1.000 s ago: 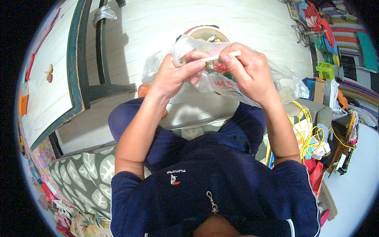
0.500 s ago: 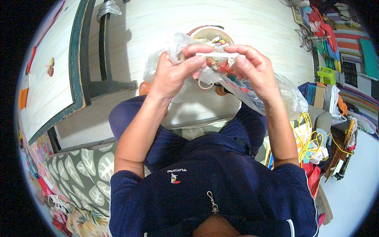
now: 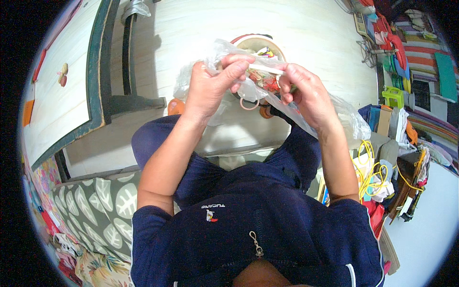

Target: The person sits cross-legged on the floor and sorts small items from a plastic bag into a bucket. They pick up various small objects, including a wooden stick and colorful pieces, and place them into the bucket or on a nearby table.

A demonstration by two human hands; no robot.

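left hand (image 3: 210,86) pinching clear bag (image 3: 267,83) | right hand (image 3: 306,93) gripping it, probably its edge | bowl (image 3: 258,44) just beyond

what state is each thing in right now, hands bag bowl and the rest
left hand: pinching the bag's top edge
right hand: gripping the bag's other side
plastic bag: held up, crumpled, colourful bits inside
bowl: on the floor, partly hidden
ring: hanging under the bag
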